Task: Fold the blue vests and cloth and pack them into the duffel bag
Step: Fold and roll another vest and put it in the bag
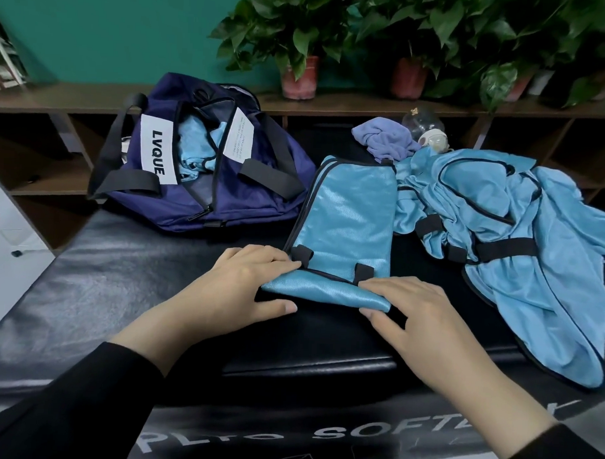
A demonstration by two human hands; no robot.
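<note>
A light blue vest point(346, 217) with black trim lies folded lengthwise on the black padded surface point(120, 291). My left hand point(237, 289) grips its near left corner, fingers on top and thumb beneath the lifted hem. My right hand point(418, 312) grips the near right corner the same way. The navy duffel bag point(200, 164) stands open at the back left with blue fabric inside. A heap of unfolded blue vests point(520, 237) lies to the right. A crumpled purple-blue cloth point(383, 137) sits behind them.
A clear plastic toy point(428, 130) stands beside the cloth. Potted plants point(299, 71) line a wooden shelf along the green wall behind. The padded surface's near edge carries white lettering. White floor shows at the left.
</note>
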